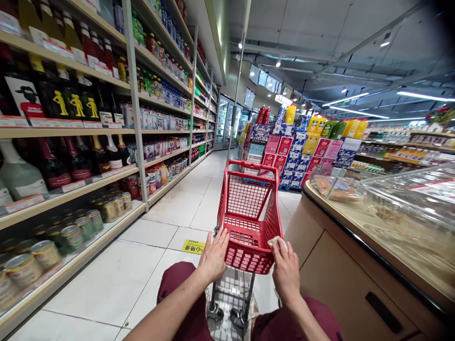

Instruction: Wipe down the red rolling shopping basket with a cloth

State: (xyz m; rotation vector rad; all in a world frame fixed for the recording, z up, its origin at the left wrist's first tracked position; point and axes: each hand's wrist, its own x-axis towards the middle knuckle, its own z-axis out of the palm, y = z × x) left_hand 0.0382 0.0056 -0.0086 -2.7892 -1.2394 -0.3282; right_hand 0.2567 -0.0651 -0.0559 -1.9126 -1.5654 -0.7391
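A small red plastic shopping cart [250, 260] stands upright between my knees, its basket bare inside. My left hand [214, 258] rests against the near left corner of the basket, fingers stretched out along its side and the thumb hidden. At the near right corner my right hand [287, 272] presses a small whitish cloth [275, 242] onto the rim, with the fingers bent over it. The cart's handle [253, 166] is on the far side. Below the basket, its grey metal legs and casters [214, 312] show between my legs.
Shelves [138, 137] of bottles and cans line the left. A wooden counter [341, 265] with clear plastic covers [408, 189] stands close on my right. Stacked drink cartons [284, 154] rise beyond the cart. A yellow floor sticker [193, 246] lies left of the cart.
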